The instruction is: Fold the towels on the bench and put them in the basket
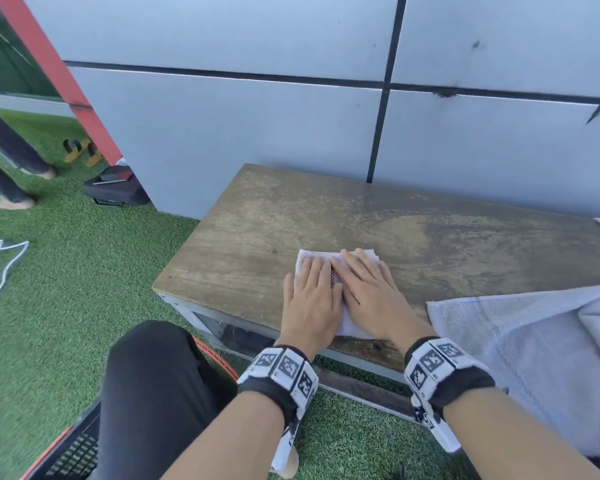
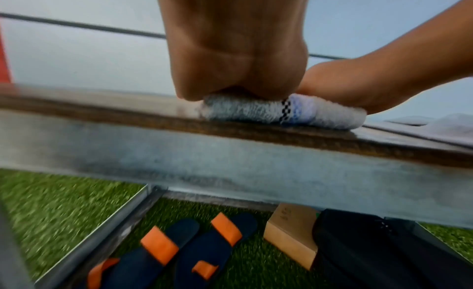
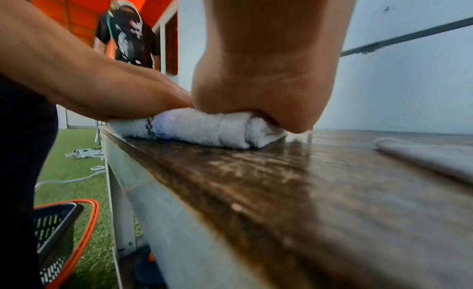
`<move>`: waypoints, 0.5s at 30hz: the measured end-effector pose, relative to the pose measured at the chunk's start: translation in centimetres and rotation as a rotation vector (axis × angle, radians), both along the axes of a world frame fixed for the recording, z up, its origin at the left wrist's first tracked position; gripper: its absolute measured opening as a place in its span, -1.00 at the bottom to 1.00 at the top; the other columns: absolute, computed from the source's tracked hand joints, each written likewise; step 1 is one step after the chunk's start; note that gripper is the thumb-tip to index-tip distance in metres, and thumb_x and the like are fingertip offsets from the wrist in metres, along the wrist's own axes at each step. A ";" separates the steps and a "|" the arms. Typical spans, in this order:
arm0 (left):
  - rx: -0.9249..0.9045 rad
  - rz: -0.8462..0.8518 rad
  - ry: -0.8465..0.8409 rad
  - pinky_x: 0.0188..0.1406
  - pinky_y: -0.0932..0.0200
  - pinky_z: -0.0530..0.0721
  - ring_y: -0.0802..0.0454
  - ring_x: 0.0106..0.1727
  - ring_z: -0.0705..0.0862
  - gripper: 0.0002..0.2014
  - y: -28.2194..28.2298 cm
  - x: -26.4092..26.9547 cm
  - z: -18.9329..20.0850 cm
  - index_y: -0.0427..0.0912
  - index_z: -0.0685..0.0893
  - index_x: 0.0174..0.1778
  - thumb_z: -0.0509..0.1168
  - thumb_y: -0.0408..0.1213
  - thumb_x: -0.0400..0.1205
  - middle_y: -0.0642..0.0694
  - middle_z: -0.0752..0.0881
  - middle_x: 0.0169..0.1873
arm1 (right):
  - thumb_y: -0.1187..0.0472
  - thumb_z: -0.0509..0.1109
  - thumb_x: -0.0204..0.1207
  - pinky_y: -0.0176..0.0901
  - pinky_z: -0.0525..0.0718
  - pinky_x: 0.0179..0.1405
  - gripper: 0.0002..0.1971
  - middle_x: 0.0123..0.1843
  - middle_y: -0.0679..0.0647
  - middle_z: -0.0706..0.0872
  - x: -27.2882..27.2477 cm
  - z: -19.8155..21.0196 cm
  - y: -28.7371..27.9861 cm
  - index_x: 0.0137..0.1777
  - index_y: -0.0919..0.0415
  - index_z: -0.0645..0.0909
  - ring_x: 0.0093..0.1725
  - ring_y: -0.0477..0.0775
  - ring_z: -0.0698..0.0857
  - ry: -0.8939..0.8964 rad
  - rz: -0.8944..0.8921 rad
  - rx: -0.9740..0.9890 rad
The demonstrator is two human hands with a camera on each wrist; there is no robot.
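Head view: both hands, left point(image 1: 310, 303) and right point(image 1: 368, 292), press flat, fingers spread, on a soft folded towel point(image 1: 352, 327) at the counter's point(image 1: 257, 220) near edge; lift by its sides.

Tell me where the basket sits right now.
The basket stands on the grass at the person's left, beside the bench; in the head view only its orange rim and black mesh show, lower left by the knee.
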State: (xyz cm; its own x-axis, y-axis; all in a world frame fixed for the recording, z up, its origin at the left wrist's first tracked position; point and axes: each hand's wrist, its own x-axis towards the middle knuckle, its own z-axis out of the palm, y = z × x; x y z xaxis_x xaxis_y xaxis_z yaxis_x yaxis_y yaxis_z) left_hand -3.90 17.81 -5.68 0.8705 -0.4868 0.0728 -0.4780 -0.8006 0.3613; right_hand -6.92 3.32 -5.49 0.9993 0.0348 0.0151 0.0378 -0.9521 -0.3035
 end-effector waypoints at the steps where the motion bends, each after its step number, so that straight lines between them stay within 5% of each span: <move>1: 0.024 -0.009 0.068 0.68 -0.20 -0.18 0.08 0.76 -0.17 -0.44 0.3 -0.1 -0.4 -0.03 -0.03 0.76 -0.27 0.01 0.82 0.09 -0.06 0.75 | -0.06 -0.17 0.80 0.17 -0.20 0.73 -0.48 0.79 -0.12 -0.13 0.1 -0.1 -0.1 0.75 -0.13 -0.03 0.74 -0.07 -0.27 0.079 -0.007 -0.001; 5: 0.112 -0.053 0.093 0.62 -0.27 -0.38 0.18 0.70 -0.39 -0.42 0.8 0.7 -0.8 0.06 -0.22 0.75 -0.31 0.11 0.81 0.14 -0.25 0.73 | -0.10 -0.24 0.78 0.26 -0.29 0.69 -0.46 0.78 -0.13 -0.19 0.4 0.4 -0.2 0.75 -0.17 -0.16 0.74 -0.03 -0.29 0.180 -0.048 -0.097; 9: 0.319 -0.033 -0.060 0.65 -0.43 -0.18 -0.13 0.75 -0.30 -0.44 1.5 3.8 0.3 0.02 -0.19 0.76 -0.25 -0.01 0.82 -0.09 -0.21 0.75 | -0.08 -0.15 0.77 0.25 0.06 0.67 -0.47 0.58 0.17 0.38 0.7 1.4 0.2 0.71 -0.03 0.17 0.59 0.23 0.31 0.114 -0.147 -0.287; 12: 0.319 0.065 -0.109 0.65 -0.42 -0.04 -0.23 0.75 -0.23 -0.40 1.7 5.3 2.2 -0.12 -0.03 0.75 -0.02 -0.24 0.77 -0.29 -0.13 0.74 | 0.04 0.05 0.70 0.18 0.38 0.41 -0.62 0.23 0.22 0.67 1.0 3.0 0.4 0.20 0.13 0.67 0.26 0.28 0.58 0.025 -0.235 -0.423; 13: 0.269 0.085 -0.103 0.66 -0.39 -0.02 -0.23 0.75 -0.22 -0.39 1.5 5.1 2.7 -0.15 0.02 0.74 0.02 -0.29 0.75 -0.31 -0.12 0.74 | 0.08 0.12 0.65 0.17 0.41 0.34 -0.69 0.15 0.21 0.70 1.3 3.4 0.4 0.00 0.14 0.70 0.19 0.27 0.60 -0.013 -0.252 -0.447; 15: 0.153 0.122 -0.044 0.69 -0.31 0.01 -0.22 0.75 -0.21 -0.41 0.6 3.8 2.9 -0.21 0.05 0.73 -0.01 -0.26 0.75 -0.32 -0.11 0.74 | 0.10 0.19 0.61 0.14 0.45 0.26 -0.76 0.10 0.18 0.69 1.6 3.7 0.4 -0.05 0.15 0.68 0.15 0.25 0.60 -0.122 -0.243 -0.419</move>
State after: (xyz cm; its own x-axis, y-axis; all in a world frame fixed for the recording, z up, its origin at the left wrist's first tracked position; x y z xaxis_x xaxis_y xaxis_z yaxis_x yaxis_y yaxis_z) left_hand -0.07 18.44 -2.80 0.9211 -0.3866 0.0456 -0.3871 -0.8974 0.2115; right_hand -5.32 3.71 -1.75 0.9710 -0.1710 0.1668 -0.1891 -0.9769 0.0996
